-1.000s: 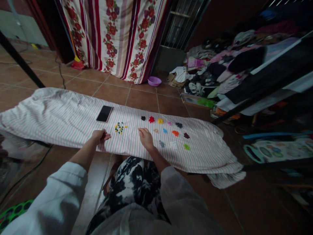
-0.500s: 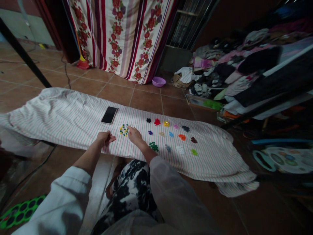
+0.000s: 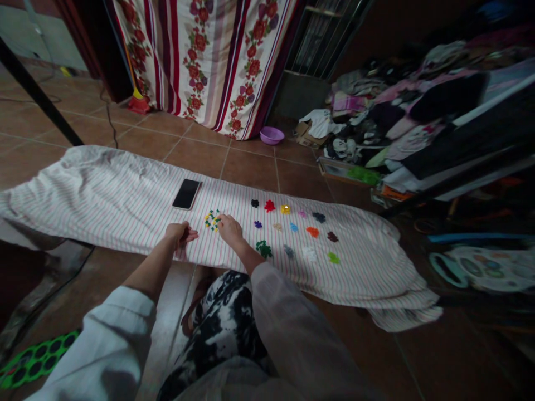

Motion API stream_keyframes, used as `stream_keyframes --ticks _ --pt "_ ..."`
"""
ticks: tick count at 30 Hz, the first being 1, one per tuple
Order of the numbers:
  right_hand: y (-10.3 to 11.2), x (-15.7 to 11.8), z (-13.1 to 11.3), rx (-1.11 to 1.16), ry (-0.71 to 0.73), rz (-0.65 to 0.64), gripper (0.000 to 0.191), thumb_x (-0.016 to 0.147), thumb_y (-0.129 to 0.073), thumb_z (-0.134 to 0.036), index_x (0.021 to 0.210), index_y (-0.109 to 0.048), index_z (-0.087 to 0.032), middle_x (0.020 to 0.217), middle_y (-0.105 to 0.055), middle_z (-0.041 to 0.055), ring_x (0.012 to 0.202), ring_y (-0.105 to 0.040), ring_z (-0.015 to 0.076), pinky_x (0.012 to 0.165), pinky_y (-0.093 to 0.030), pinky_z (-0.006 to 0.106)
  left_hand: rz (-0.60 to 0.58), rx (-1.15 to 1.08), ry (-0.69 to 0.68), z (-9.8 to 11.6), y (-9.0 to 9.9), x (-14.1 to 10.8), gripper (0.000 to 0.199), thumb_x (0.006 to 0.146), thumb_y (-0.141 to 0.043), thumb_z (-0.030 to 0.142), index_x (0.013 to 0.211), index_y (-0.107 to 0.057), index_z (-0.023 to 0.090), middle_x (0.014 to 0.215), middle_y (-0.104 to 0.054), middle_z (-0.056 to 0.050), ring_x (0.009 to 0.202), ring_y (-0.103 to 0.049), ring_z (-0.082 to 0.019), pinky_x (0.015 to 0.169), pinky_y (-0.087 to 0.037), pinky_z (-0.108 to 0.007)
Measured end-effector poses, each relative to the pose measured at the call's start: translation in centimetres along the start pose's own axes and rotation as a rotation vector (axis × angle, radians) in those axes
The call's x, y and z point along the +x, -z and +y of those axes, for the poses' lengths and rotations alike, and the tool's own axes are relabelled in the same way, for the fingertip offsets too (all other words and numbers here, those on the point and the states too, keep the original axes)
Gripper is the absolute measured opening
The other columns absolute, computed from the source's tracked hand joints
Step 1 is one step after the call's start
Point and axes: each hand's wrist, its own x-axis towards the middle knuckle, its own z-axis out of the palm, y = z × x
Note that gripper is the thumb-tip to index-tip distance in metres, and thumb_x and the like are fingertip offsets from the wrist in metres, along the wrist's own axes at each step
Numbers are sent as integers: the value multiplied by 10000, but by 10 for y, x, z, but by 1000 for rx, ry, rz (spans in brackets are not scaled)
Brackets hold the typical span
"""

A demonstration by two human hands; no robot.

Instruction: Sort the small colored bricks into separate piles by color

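Note:
My right hand (image 3: 230,229) is at the right edge of a small arrangement of yellow and green pieces (image 3: 212,220), its thumb and fingertips pinched together; anything between them is too small to make out. To the left of the pieces, my left hand (image 3: 182,234) rests low over the striped cloth (image 3: 137,195), fingers loosely extended and thumb apart. Its palm is hidden. Right of my right wrist lies a pile of dark green pieces (image 3: 263,249). Red pieces (image 3: 270,206), yellow pieces (image 3: 285,209) and orange pieces (image 3: 312,232) sit in separate little piles farther right.
A phone (image 3: 186,194) lies beyond my left hand. More small piles, including black (image 3: 254,204), white (image 3: 310,254) and lime green (image 3: 333,257), spread over the cloth's right half. A purple basin (image 3: 271,135) stands on the floor behind, near heaped clothes (image 3: 393,111).
The view has shifted slightly. My right hand stays beside the yellow and green pieces, its fingers a little lower along their right edge. My left hand keeps its place.

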Motion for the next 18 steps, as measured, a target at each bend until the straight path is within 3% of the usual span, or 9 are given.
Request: stream_keyframes --ticks 6,18 --pt "0 -7 3 55 22 29 215 945 -440 -203 1071 -613 -225 1059 -646 69 1016 -580 182 888 -448 296 12 1 1 1 0 -3 91 845 -594 149 874 -624 68 617 -681 -134 525 -676 -223 526 -584 -277" --pt "1 -24 21 173 106 84 269 889 -428 -111 1079 -586 -217 1093 -656 50 1027 -594 163 921 -461 282 -4 21 -4 1 -1 -9 111 882 -517 123 851 -610 72 562 -655 -107 483 -654 -192 491 -551 -236"
